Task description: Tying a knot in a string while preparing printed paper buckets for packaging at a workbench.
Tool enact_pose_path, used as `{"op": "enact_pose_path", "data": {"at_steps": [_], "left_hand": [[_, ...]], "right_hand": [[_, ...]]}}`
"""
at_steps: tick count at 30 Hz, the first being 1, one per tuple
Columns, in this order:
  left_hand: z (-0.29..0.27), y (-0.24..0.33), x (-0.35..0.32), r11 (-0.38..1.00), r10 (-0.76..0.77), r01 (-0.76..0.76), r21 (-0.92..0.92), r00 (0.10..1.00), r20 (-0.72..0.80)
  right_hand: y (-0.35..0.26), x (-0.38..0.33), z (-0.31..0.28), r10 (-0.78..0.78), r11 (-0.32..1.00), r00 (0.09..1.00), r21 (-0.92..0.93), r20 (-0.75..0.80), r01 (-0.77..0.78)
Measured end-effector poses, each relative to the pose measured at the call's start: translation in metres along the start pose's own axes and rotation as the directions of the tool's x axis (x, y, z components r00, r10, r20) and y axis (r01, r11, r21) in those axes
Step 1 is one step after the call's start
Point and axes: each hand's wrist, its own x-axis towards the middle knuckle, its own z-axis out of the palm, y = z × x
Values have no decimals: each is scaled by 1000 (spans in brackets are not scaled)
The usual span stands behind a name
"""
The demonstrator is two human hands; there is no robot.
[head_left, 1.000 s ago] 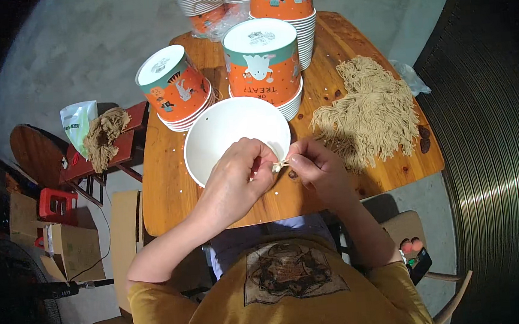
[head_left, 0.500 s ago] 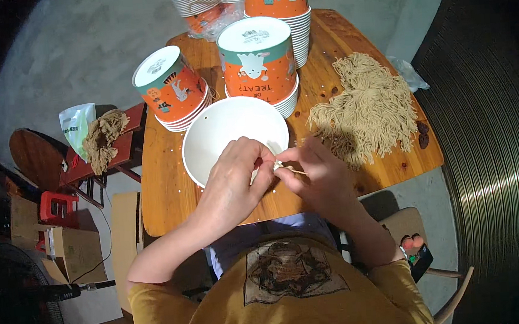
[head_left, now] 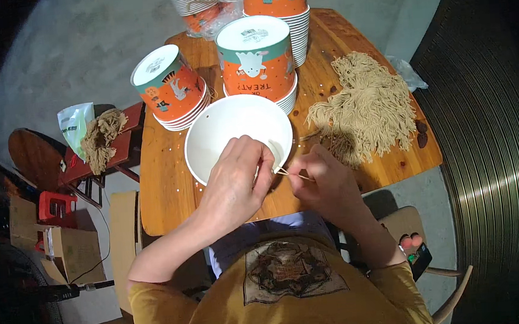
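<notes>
A white-lined paper bucket [head_left: 224, 128] lies tipped with its mouth toward me at the table's front. My left hand [head_left: 234, 182] is closed at its near right rim, fingers over the edge and thumb outside. Tan cord [head_left: 285, 172] runs from that rim to my right hand [head_left: 327, 184], which pinches it between thumb and fingers. Where the cord meets the rim is partly hidden by the left fingertips. To the right of the bucket spreads a heap of tan cords [head_left: 370, 106].
Upside-down stacks of orange printed buckets stand behind, at the left [head_left: 170, 90], the middle [head_left: 256, 66] and farther back [head_left: 276, 16]. The wooden table [head_left: 392, 168] carries small white specks. A red bench [head_left: 110, 139] at left holds more cord [head_left: 104, 140].
My right hand has drawn slightly away from the left, and a longer stretch of cord shows between them. The bucket has shifted a little to the right.
</notes>
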Motion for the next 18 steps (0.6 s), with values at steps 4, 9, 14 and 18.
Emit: {"op": "enact_pose_path", "data": {"at_steps": [4, 9, 14, 18], "left_hand": [[-2, -3, 0, 1000, -14, 14, -19, 1000, -2], [-1, -3, 0, 1000, 0, 0, -16, 1000, 1], [0, -2, -1, 1000, 10, -10, -7, 1000, 3], [1, -2, -1, 1000, -1, 1, 23, 1000, 11]], "right_hand": [[-1, -2, -2, -28, 998, 999, 48, -33, 29], [0, -8, -4, 46, 998, 999, 41, 25, -47], [-1, -10, 3, 105, 980, 994, 171, -32, -98], [0, -14, 5, 205, 940, 979, 277, 12, -200]]}}
